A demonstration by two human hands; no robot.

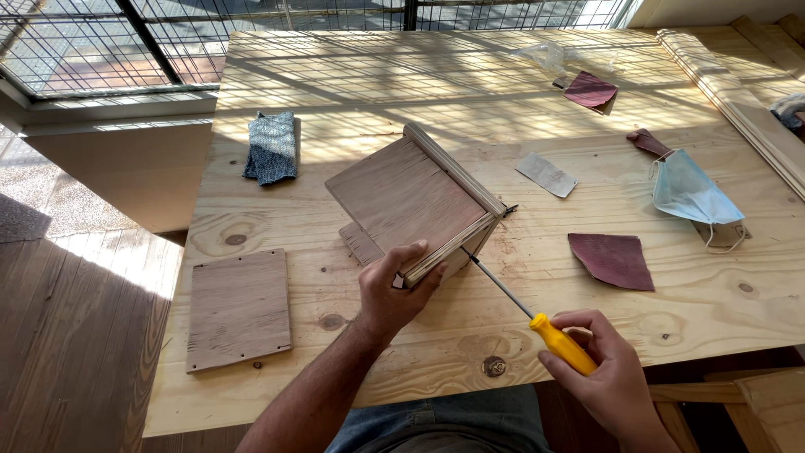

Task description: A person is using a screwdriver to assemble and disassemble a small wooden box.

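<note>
Near the middle of the frame, a small wooden box (419, 205) sits tilted on the pale wooden table (352, 75), its broad flat panel facing up and its layered plywood edge turned toward the lower right. The left hand (394, 294) clamps the box's near corner, thumb on top and fingers curled under the edge. The right hand (608, 373), at the lower right, is closed around the yellow handle of a screwdriver (537, 319), whose thin metal shaft runs up and left to meet the box's edge just beside the left thumb.

The box looks light and stiff, with thin boards joined at the edges (the grain is rough, so it should not slip). Its joints are probably the weak point, so a grip at a corner where two boards meet, as now, seems sounder than pinching one panel mid-span. The screwdriver is rigid, and its smooth handle wants a full wrap of the fingers.

A loose flat board (239, 309) lies at the lower left, a folded grey-blue cloth (272, 147) above it. Sandpaper sheets (612, 260) and a blue face mask (688, 193) lie to the right.
</note>
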